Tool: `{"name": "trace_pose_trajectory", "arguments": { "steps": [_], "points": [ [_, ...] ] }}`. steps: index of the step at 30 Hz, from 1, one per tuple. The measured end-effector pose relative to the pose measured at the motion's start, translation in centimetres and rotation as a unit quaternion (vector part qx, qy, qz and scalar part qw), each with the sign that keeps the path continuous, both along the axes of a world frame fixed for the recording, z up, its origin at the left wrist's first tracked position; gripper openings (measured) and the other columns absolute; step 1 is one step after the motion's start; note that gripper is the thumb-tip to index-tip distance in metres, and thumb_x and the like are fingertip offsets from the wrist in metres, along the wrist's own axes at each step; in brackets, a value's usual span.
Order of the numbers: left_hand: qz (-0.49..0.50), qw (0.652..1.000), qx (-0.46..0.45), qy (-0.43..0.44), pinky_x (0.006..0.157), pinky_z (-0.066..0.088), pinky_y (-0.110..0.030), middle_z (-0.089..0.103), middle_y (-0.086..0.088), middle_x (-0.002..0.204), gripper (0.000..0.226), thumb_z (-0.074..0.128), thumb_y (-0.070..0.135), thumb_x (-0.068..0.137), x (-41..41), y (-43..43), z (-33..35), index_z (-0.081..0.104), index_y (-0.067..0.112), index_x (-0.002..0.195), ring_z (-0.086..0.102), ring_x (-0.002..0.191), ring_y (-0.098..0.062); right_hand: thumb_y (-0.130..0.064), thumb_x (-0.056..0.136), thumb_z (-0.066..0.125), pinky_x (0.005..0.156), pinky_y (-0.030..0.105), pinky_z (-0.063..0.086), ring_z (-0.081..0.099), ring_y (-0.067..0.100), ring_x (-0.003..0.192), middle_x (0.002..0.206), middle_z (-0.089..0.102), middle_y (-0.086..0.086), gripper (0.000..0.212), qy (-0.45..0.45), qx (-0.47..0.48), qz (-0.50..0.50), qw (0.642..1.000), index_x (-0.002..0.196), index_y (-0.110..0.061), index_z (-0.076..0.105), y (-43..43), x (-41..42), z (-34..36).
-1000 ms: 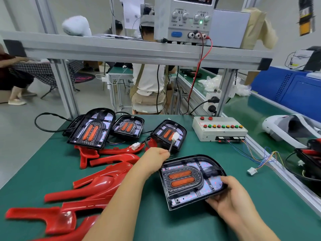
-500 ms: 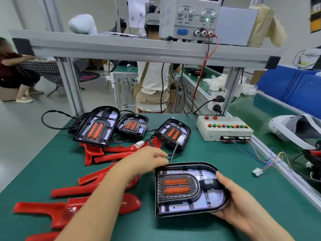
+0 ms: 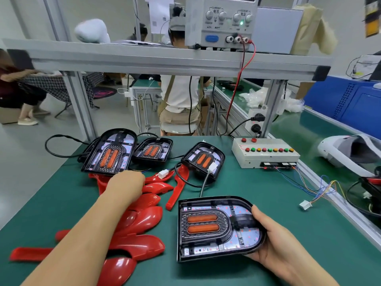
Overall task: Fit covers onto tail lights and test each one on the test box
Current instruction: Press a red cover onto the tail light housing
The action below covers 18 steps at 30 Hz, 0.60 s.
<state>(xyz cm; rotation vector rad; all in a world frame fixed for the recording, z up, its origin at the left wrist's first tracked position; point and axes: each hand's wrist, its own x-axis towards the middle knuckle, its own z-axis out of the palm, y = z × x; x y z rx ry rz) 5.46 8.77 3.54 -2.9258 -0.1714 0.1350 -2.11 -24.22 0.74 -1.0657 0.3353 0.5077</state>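
My right hand (image 3: pixel 274 240) grips the right edge of a black tail light (image 3: pixel 216 226) with two orange strips, lying flat on the green mat. Its cable runs up to a white connector (image 3: pixel 212 167) resting on another tail light (image 3: pixel 203 159). My left hand (image 3: pixel 125 183) reaches over a pile of red covers (image 3: pixel 142 221) at the left. Its fingers point down behind the knuckles, hidden, so whether they hold a cover is unclear. The test box (image 3: pixel 266 159) with coloured buttons stands at the back right.
Two more tail lights (image 3: pixel 111 153) (image 3: pixel 153 151) lie at the back left. A loose white plug (image 3: pixel 305 204) on coloured wires from the test box lies right of my work. A power supply (image 3: pixel 220 21) sits on the shelf above. A conveyor (image 3: pixel 309 129) runs along the right.
My left hand let go of the cable with the white connector and moved left onto the red covers. The tail light in my right hand turned and settled flat on the mat.
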Motion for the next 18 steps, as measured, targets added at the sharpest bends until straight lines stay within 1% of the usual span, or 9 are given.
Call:
{"name": "trace_pose_trajectory", "arguments": {
  "steps": [2,5,7,9,10,11,13,15,18],
  "points": [
    [-0.008,1.0,-0.011,-0.009,0.086,0.048,-0.033,0.067,-0.003,0.111,0.022,0.059,0.022,0.087,0.1,0.0,-0.1,0.065,0.021,0.107,0.06,0.105,-0.024,-0.039,0.084,0.058,0.061,0.045,0.059,0.072,0.037,0.085,0.107,0.071,0.021,0.045,-0.001,0.001,0.0,1.0,0.113,-0.005,0.068,0.0,0.0,0.0],
    [-0.02,0.999,-0.016,-0.045,0.088,0.048,-0.033,0.066,-0.003,0.112,0.025,0.058,0.023,0.089,0.0,0.4,0.8,0.066,0.022,0.112,0.057,0.108,-0.024,-0.042,0.089,0.053,0.061,0.045,0.059,0.071,0.038,0.087,0.109,0.07,0.022,0.046,0.003,0.01,-0.002,1.0,0.113,-0.006,0.068,-0.1,0.1,0.0],
    [-0.017,0.995,-0.042,-0.092,0.089,0.047,-0.035,0.064,-0.005,0.113,0.027,0.056,0.023,0.091,-0.4,0.4,2.3,0.065,0.022,0.116,0.056,0.109,-0.025,-0.046,0.092,0.049,0.065,0.044,0.059,0.071,0.038,0.092,0.112,0.07,0.021,0.049,0.006,0.015,-0.001,1.0,0.115,-0.007,0.068,-0.2,0.1,-0.1],
    [-0.026,0.979,-0.111,-0.166,0.089,0.046,-0.037,0.063,-0.006,0.11,0.026,0.056,0.024,0.092,-1.0,-0.7,4.2,0.065,0.023,0.116,0.058,0.106,-0.027,-0.047,0.094,0.045,0.065,0.043,0.059,0.071,0.037,0.092,0.113,0.069,0.021,0.051,0.005,0.019,-0.002,1.0,0.117,-0.008,0.067,-0.2,0.1,-0.3],
    [-0.045,0.965,-0.162,-0.199,0.087,0.046,-0.038,0.062,-0.005,0.106,0.025,0.057,0.024,0.091,-1.5,-1.9,4.9,0.066,0.025,0.115,0.058,0.103,-0.027,-0.047,0.094,0.044,0.064,0.042,0.058,0.071,0.036,0.091,0.113,0.069,0.02,0.051,0.005,0.022,-0.004,1.0,0.118,-0.008,0.067,-0.3,0.1,-0.4],
    [-0.082,0.951,-0.21,-0.212,0.086,0.046,-0.037,0.062,-0.004,0.101,0.025,0.058,0.024,0.09,-2.1,-3.6,5.5,0.067,0.027,0.113,0.059,0.1,-0.025,-0.046,0.095,0.044,0.062,0.041,0.058,0.071,0.036,0.09,0.113,0.069,0.021,0.051,0.003,0.025,-0.007,1.0,0.117,-0.008,0.067,-0.3,0.1,-0.5],
    [-0.188,0.926,-0.266,-0.192,0.087,0.044,-0.037,0.061,-0.002,0.098,0.024,0.06,0.025,0.089,-3.6,-7.6,5.4,0.068,0.027,0.112,0.057,0.099,-0.023,-0.046,0.095,0.043,0.061,0.04,0.058,0.071,0.035,0.089,0.114,0.069,0.021,0.051,-0.001,0.027,-0.014,1.0,0.117,-0.007,0.068,-0.2,0.1,-0.5],
    [-0.262,0.911,-0.279,-0.155,0.092,0.04,-0.035,0.059,-0.003,0.103,0.028,0.057,0.028,0.092,-4.8,-11.1,4.1,0.066,0.024,0.118,0.053,0.104,-0.021,-0.045,0.095,0.043,0.061,0.039,0.058,0.071,0.034,0.089,0.114,0.069,0.021,0.051,-0.005,0.03,-0.02,0.999,0.115,-0.007,0.069,-0.1,0.0,-0.5],
    [-0.277,0.914,-0.268,-0.128,0.093,0.037,-0.034,0.054,0.0,0.11,0.03,0.049,0.03,0.097,-5.4,-13.4,1.8,0.062,0.02,0.122,0.048,0.109,-0.019,-0.043,0.095,0.045,0.058,0.036,0.057,0.072,0.031,0.083,0.111,0.07,0.019,0.049,-0.016,0.018,-0.034,0.999,0.113,-0.005,0.07,0.0,0.0,-0.6]
  ]
}}
